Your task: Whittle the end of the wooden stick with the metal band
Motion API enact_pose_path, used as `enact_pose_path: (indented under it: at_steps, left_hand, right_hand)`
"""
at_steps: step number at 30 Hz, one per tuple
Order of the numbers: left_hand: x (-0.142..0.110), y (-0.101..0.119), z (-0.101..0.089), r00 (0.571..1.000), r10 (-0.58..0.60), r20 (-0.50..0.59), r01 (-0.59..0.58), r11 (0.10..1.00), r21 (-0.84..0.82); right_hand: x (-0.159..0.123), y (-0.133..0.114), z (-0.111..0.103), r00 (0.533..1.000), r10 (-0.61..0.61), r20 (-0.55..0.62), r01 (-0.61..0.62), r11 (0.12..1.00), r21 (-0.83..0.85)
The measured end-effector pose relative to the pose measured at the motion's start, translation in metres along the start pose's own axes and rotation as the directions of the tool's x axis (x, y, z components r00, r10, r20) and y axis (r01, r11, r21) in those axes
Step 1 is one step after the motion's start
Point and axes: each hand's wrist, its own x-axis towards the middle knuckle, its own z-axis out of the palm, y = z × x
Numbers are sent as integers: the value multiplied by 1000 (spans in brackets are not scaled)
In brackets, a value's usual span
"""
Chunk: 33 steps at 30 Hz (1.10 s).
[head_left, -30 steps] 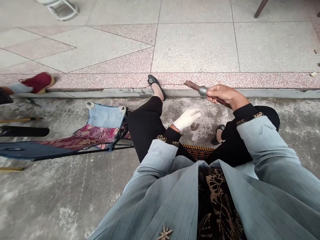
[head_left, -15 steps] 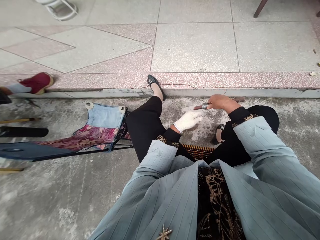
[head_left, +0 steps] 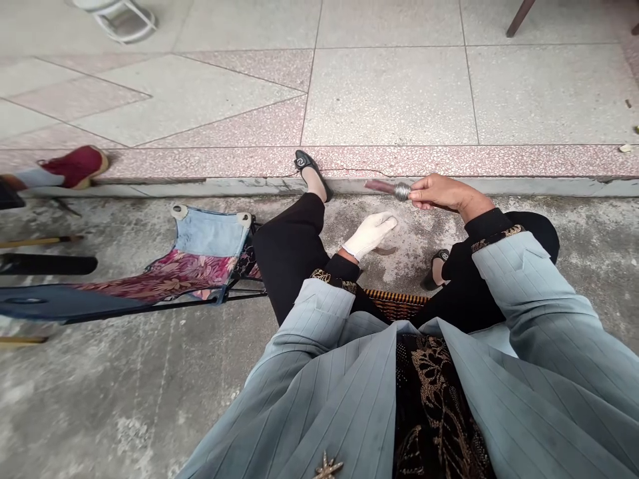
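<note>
In my bare right hand [head_left: 439, 191] is a reddish-brown stick-like piece [head_left: 378, 186], gripped beside a coil of silvery wire [head_left: 402, 191] wound round it. The piece points left, and my palm hides its other end. My left hand [head_left: 372, 234], in a white knitted glove, is lower and to the left, apart from the stick. Its fingers are curled closed; what they hold, if anything, is hidden. Just below the glove shows a thin, curved brown strip [head_left: 385, 251]; I cannot tell whether it touches the hand.
A raised tiled step [head_left: 389, 93] runs across in front. At my left stands a folding fabric chair [head_left: 210, 233]. Another person's red shoe [head_left: 77, 166] is on the step's edge. A woven seat [head_left: 397, 303] shows beneath me; a white stool [head_left: 122, 20] is far left.
My right hand has risen slightly and turned, lifting the wire-wound end up and left, away from the glove. My left hand has shifted slightly left and its fingers have curled in.
</note>
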Motion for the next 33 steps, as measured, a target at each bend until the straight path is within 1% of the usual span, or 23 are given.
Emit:
enact_pose_path:
  at_steps: [2, 4, 6, 8, 10, 12, 13, 14, 16, 18, 19, 20, 21, 22, 23, 24, 25, 26, 27, 28, 30, 32, 33]
  left_hand:
    - [-2, 5, 2, 999, 8, 36, -10, 998, 61]
    - [-4, 10, 2, 997, 34, 74, -46, 985, 165]
    - [-5, 11, 3, 993, 62, 104, -88, 960, 266]
    - [-6, 9, 3, 988, 89, 122, -125, 937, 325]
    - [-5, 7, 3, 987, 106, 123, -143, 925, 352]
    - [-5, 5, 2, 985, 110, 132, -152, 918, 368]
    - [-5, 4, 1, 984, 112, 139, -157, 915, 372]
    - [-4, 4, 0, 982, 112, 150, -160, 915, 370]
    - [-4, 3, -2, 980, 103, 171, -157, 927, 340]
    - [-3, 3, -3, 984, 93, 152, -129, 960, 247]
    - [-3, 3, -3, 989, 86, 121, -106, 979, 173]
    - [-3, 3, -2, 994, 77, 82, -84, 993, 84]
    - [-3, 3, -1, 997, 64, 39, -64, 998, -12]
    - [-3, 4, 0, 999, 47, 9, -46, 994, -99]
    - [-3, 4, 1, 1000, 28, -2, -28, 986, -164]
    - [-3, 5, 2, 1000, 11, 6, -9, 979, -204]
    - [-3, 5, 2, 1000, -1, 28, 7, 975, -222]
    - [-3, 5, 3, 999, -8, 48, 19, 974, -225]
    - [-3, 5, 4, 998, -9, 67, 24, 976, -215]
    - [-4, 5, 4, 997, -3, 79, 18, 981, -195]
    - [-4, 5, 4, 995, 24, 93, -13, 993, -118]
    - [-5, 6, 5, 994, 46, 103, -48, 999, 17]
    - [-5, 7, 5, 993, 57, 107, -67, 993, 95]
  right_hand:
    - [6, 4, 3, 982, 81, -172, -84, 996, -11]
    - [13, 6, 9, 944, 178, -277, -224, 964, -142]
    - [18, 7, 16, 916, 218, -337, -343, 862, -373]
    - [22, 6, 23, 916, 220, -335, -384, 719, -579]
    - [23, 7, 29, 932, 244, -266, -361, 630, -688]
    - [22, 8, 33, 942, 298, -157, -314, 609, -728]
    - [20, 10, 34, 937, 336, -93, -294, 618, -729]
    - [19, 11, 34, 924, 382, -15, -278, 645, -712]
    - [14, 12, 31, 874, 436, 217, -229, 761, -607]
    - [7, 9, 23, 813, 383, 439, -172, 877, -448]
    - [4, 6, 18, 803, 308, 511, -127, 925, -358]
    - [0, 3, 13, 821, 247, 516, -92, 947, -307]
    - [-3, 0, 7, 853, 166, 495, -49, 969, -240]
    - [-5, -2, 3, 910, 29, 413, 18, 994, -110]
    - [-7, -4, -1, 963, -43, 267, 50, 999, -20]
    - [-7, -5, -4, 991, -85, 107, 79, 995, 61]
    - [-7, -4, -5, 995, -86, -49, 92, 988, 122]
    - [-5, -3, -6, 984, -51, -173, 79, 984, 157]
    - [-2, -1, -6, 967, -6, -255, 51, 984, 171]
    - [1, 1, -6, 954, 38, -297, 11, 987, 161]
    - [7, 4, -4, 941, 112, -320, -99, 993, 59]
    - [12, 5, -1, 931, 167, -326, -219, 967, -130]
    - [13, 4, 1, 925, 188, -330, -275, 931, -241]
